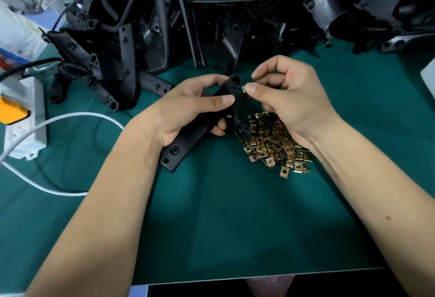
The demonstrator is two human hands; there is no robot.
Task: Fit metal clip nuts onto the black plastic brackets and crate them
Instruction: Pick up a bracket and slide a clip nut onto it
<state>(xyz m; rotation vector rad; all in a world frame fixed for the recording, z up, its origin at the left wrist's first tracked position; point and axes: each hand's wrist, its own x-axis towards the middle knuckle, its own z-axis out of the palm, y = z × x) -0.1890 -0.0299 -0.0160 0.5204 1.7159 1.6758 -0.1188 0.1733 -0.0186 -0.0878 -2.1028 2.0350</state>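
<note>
The clip nut (243, 88) pinched by the right hand (286, 99) is almost wholly covered by thumb and forefinger; its seating on the held bracket (237, 99) cannot be determined. The left hand (186, 108) covers the bracket's midsection. The bracket pile (235, 9) is cropped by the top edge.

A green mat (235, 214) is spread over the table. At the left edge a white power strip (24, 117) is laid — a yellow plug (10, 112) is seated in it — and a white cable (70, 117) is looped just beside it.
</note>
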